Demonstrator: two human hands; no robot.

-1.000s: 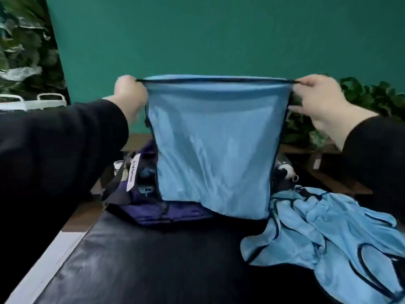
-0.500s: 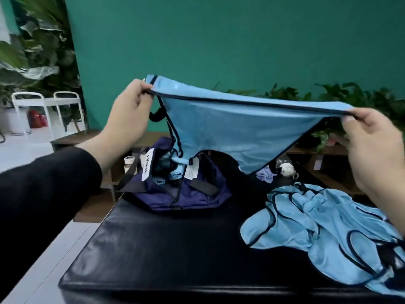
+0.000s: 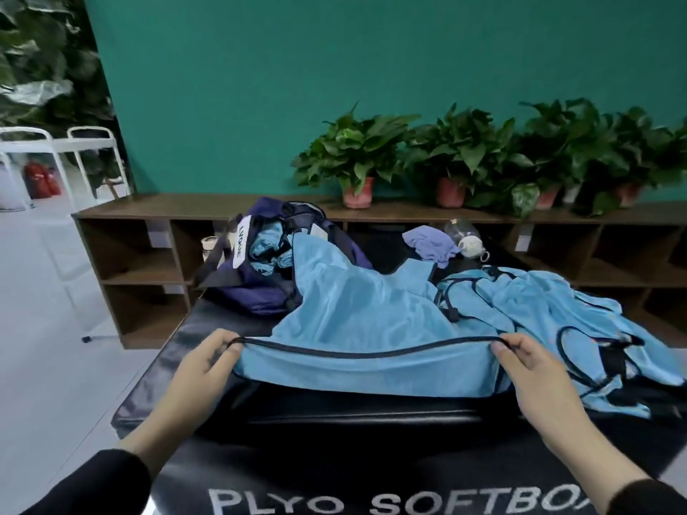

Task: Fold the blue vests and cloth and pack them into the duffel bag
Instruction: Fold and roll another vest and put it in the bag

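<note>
A light blue vest (image 3: pixel 357 310) with black trim lies spread over the black padded box (image 3: pixel 316 421), its far end draped against the navy duffel bag (image 3: pixel 245 288). My left hand (image 3: pixel 202 362) pinches the vest's near left corner by the trim. My right hand (image 3: pixel 531 369) pinches the near right corner. The near hem is stretched between them, slightly off the surface. The open duffel bag holds folded blue fabric (image 3: pixel 269 250). A heap of more blue vests (image 3: pixel 557 314) lies to the right. A small purple cloth (image 3: pixel 431 243) sits behind it.
A brown low shelf unit (image 3: pixel 148 254) runs along the green wall, with potted plants (image 3: pixel 357 158) on top. A white mug (image 3: pixel 470 247) and a clear bottle (image 3: pixel 459 228) stand near the purple cloth. A white metal rack (image 3: pixel 63 150) stands at left over grey floor.
The vest came down from being held up in the air and now lies over the box and bag. Both hands dropped low and toward me, keeping their hold on the corners.
</note>
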